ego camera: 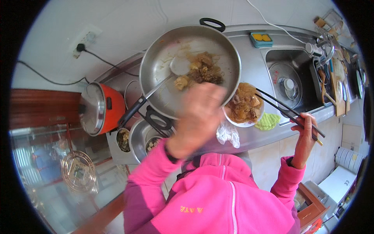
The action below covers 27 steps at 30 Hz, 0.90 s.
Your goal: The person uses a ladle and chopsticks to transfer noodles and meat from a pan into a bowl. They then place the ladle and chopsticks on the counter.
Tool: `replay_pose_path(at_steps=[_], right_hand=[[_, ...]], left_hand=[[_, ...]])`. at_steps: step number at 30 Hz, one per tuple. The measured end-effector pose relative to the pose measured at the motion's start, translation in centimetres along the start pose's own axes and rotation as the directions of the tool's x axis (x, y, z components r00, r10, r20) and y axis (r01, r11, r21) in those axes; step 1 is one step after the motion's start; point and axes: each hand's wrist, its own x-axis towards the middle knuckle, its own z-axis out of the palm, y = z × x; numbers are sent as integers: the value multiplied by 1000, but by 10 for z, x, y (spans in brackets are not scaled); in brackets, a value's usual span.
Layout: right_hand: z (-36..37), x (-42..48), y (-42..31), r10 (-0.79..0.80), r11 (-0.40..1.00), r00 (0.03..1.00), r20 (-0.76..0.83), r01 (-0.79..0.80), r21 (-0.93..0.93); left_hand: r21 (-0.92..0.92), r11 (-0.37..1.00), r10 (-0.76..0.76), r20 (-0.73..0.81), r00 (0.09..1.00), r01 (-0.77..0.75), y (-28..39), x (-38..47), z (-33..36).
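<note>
My left hand, blurred, is over the near rim of a large two-handled steel pan. It hides part of the pan, and I cannot tell how its fingers are set. Some glassy noodles and meat chunks lie inside the pan. A black-handled serving spoon leans in it, its bowl beside the food. On the right, my right hand grips black chopsticks. Their tips touch or hover over the heaped noodles and meat in a white bowl, right beside the pan.
A crumpled clear plastic bag and a green cloth lie by the bowl. Farther right is a steel sink. An orange electric cooker, a steel basin and a small food container stand left.
</note>
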Motion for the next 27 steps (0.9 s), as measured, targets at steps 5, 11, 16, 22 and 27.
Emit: replay_pose_path(at_steps=[5, 11, 16, 22, 27], right_hand=[[50, 6, -20, 11, 996, 955, 296, -36, 78], [136, 6, -31, 69, 990, 795, 603, -128, 56], [185, 0, -27, 64, 995, 753, 655, -103, 21], [225, 4, -2, 47, 999, 757, 652, -18, -50], [252, 11, 20, -1, 999, 783, 622, 22, -26]], left_hand=[[677, 704, -414, 150, 898, 212, -92, -37, -105], [325, 760, -635, 557, 535, 564, -152, -32, -129], [475, 813, -550, 434, 714, 338, -149, -43, -159], [613, 761, -546, 427, 720, 214, -120, -34, -205], [566, 809, -523, 574, 630, 156, -122, -11, -195]])
